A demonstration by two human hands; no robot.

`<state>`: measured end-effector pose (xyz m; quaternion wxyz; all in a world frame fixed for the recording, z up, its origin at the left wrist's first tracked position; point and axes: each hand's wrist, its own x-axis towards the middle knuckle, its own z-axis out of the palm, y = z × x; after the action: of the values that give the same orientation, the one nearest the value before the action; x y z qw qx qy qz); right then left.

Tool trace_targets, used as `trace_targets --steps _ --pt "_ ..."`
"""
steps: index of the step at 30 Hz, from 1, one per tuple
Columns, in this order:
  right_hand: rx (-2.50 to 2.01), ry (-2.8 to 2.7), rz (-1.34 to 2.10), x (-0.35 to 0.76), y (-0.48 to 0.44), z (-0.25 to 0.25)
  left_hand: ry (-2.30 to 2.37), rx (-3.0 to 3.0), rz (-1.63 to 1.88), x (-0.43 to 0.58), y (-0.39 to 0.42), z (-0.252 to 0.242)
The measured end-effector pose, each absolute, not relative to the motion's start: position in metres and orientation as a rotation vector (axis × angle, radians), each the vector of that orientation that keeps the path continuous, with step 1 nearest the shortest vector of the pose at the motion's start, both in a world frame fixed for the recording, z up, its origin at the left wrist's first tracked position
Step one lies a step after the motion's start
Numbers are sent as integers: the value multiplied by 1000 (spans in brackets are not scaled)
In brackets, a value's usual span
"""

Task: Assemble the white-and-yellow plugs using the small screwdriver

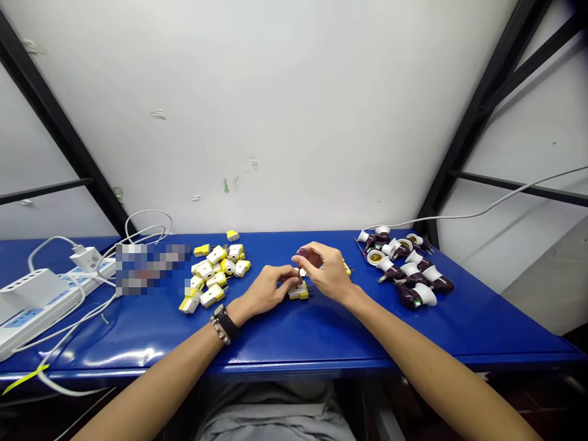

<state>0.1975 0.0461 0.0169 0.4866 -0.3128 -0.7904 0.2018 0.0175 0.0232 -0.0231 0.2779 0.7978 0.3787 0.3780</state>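
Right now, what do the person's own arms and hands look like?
The left hand and right hand are bare, without gloves. No sleeves cover the forearms. The left arm wears a wide black strap, perhaps a watch, and a thin beaded bracelet; the right arm wears nothing visible.

A blue table (294,343) holds plugs (214,269), lamp sockets (408,275), a power strip (46,312).

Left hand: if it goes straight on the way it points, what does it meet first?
Probably the right hand, just ahead of the left hand. Depth is unclear: the yellow-and-white plug under the left fingertips could come first.
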Motion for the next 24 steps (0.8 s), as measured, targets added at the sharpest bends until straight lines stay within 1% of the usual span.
trace_targets --steps 3,10,15,22,24 --pt "-753 -1931 491 198 45 20 1022 2136 994 17 22 -22" --pt "-697 -2055 776 200 47 23 1063 2160 1012 17 25 -25" --pt "-749 -1874 732 197 46 16 1065 2164 995 16 26 -27" --pt "-684 -1991 866 195 43 22 1055 2115 1023 16 27 -28" --pt "-683 -1969 854 194 43 20 1058 2106 1023 16 27 -27"
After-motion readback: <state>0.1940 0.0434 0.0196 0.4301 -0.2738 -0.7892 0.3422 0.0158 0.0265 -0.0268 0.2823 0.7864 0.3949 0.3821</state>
